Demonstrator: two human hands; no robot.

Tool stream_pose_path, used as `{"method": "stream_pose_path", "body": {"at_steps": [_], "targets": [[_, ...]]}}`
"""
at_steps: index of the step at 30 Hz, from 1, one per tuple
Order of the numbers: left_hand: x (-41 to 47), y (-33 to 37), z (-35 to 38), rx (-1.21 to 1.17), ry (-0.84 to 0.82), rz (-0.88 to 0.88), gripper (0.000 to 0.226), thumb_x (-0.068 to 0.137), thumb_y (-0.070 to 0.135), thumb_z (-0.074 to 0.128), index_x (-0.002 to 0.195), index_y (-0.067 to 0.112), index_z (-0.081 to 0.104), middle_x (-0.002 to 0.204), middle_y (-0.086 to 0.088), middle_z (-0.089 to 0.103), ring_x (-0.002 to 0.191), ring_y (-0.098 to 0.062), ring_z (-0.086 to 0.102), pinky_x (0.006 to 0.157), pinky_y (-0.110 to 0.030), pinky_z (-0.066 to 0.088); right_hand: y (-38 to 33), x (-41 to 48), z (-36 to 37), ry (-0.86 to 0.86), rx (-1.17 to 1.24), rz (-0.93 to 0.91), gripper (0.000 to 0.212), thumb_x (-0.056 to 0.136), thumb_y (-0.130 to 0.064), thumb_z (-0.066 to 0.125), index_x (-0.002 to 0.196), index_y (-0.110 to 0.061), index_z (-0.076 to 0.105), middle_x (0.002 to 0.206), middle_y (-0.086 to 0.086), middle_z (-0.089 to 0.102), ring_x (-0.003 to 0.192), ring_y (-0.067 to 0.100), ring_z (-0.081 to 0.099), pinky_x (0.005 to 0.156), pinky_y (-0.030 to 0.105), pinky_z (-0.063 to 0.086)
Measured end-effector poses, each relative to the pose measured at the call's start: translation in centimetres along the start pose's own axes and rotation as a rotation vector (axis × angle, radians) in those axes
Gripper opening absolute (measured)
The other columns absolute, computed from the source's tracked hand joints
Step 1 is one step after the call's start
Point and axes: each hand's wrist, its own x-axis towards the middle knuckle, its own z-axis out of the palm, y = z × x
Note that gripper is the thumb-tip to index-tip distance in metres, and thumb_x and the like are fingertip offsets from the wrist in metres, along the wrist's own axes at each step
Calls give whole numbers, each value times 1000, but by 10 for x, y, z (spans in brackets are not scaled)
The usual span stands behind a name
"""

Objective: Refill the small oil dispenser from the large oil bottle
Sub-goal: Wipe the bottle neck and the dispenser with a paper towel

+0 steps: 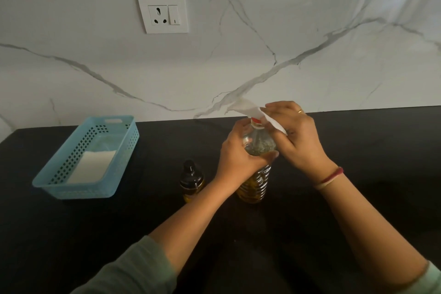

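Counter [155,155] open between basket [78,194] and small dispenser [191,180], which flanks the bottle [254,188]

The left hand [241,157] covers the middle of the large oil bottle [254,187]. The right hand [298,136] and white paper [248,107] hide most of its red cap [256,122]. The small oil dispenser [192,179] is too dark to show how full it is.

Dim, soft indoor light, brightest on the marble wall [262,55] at upper right. The dark table [71,234] swallows shadows; slight overall softness, wide-angle bending at edges
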Motion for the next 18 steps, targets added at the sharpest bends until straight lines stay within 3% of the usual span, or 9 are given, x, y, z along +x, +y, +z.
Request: {"method": "stream_pose_path", "body": {"at_steps": [5,11,15,18], "targets": [[0,1,3,15,-24,-13,77,58,50,85,120,50,38,117,21,57,108,4,56,83,-10,49,4,-6,-12,106,47,2,30,91,-19,48,96,-2,72,95,9,71,99,17,56,78,34,48],[-2,1,-2,40,-9,3,75,57,53,81,118,52,37,104,33,54,97,18,53,77,-2,44,-4,-3,-2,12,46,12,27,92,-17,49,100,-6,72,101,6,71,105,19,57,87,29,44],[-2,1,0,35,-25,-20,77,59,51,84,122,44,39,117,21,57,106,7,55,84,-11,47,0,-7,-7,73,57,93,24,93,-15,51,103,-7,71,102,-1,68,104,19,57,84,32,47],[-2,-2,-1,30,-22,-18,74,59,52,83,119,43,41,113,20,59,103,9,56,82,-8,47,-4,-7,-3,27,86,146,25,96,-20,49,102,-12,71,103,-1,69,105,15,58,87,27,45]]}}
